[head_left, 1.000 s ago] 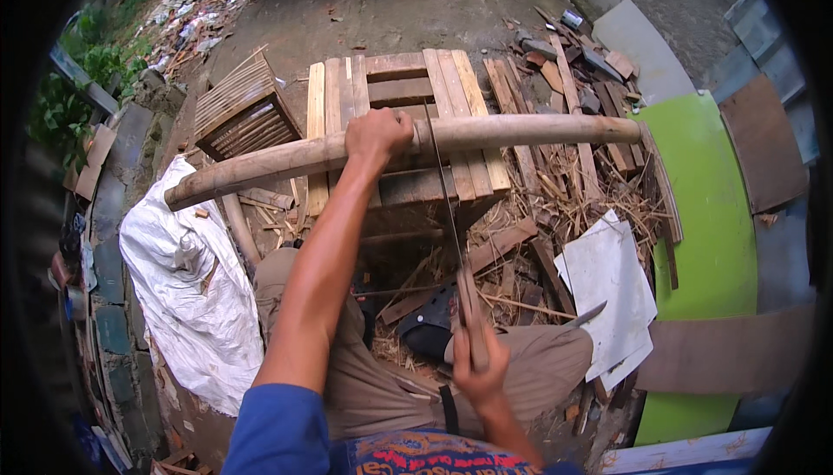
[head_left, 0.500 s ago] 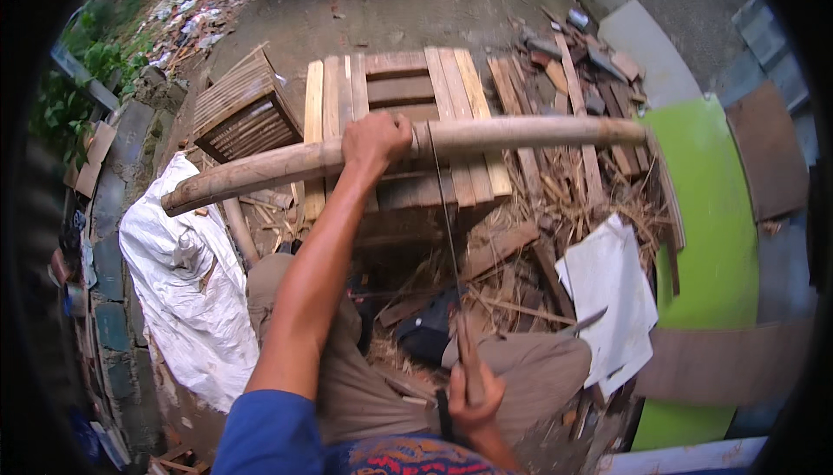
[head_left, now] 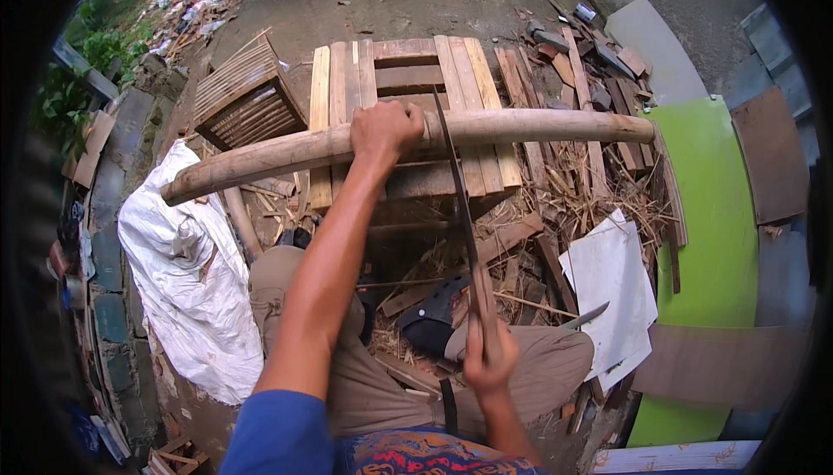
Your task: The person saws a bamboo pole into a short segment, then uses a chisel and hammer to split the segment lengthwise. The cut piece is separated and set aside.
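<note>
A long, slightly bent bamboo pole lies across a low wooden bench of slats, both its ends sticking out past the sides. Wrapped over the top of the pole near its middle is my left hand, closed on it. My right hand grips the wooden handle of a handsaw. The saw's dark blade slants up and away, crossing the pole just right of my left hand, and its tip reaches beyond the pole. Any cut in the bamboo is too small to make out.
A slatted wooden crate stands left of the bench, above a white sack. Wood scraps and shavings cover the ground to the right. A knife lies by a white sheet, beside a green panel.
My right hand has pushed the saw forward and up, so more blade extends past the pole. My left hand keeps its hold on the bamboo.
</note>
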`<state>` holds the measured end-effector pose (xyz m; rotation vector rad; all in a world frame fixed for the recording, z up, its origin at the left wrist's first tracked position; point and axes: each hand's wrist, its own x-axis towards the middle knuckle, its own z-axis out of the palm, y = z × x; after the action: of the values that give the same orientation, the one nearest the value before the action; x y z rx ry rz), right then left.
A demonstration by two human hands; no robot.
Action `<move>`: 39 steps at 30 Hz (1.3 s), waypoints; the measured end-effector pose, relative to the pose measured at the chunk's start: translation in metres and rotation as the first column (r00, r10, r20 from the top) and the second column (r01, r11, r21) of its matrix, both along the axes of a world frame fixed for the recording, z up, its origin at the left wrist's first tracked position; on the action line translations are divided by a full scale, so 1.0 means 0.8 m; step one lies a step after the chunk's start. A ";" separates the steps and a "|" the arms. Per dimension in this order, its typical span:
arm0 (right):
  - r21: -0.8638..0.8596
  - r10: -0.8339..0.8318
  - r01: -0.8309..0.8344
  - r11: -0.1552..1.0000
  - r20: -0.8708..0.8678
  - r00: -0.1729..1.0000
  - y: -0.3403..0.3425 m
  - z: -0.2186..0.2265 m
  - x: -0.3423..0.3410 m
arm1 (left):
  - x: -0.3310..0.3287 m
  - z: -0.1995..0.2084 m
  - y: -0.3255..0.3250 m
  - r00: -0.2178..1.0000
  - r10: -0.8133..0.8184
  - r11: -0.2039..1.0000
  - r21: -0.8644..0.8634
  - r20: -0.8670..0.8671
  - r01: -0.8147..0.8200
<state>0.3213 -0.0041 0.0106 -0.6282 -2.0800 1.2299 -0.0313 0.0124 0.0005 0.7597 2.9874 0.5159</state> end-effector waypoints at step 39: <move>0.126 -0.005 0.052 0.991 -0.345 0.939 -0.012 -0.005 -0.026 | 0.060 -0.059 -0.038 0.804 -0.064 0.917 0.284 -0.591 0.282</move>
<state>0.3007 -0.0138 0.0065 -0.3506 -1.8326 1.0859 0.0169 -0.0179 -0.0470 1.4481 3.3272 1.0063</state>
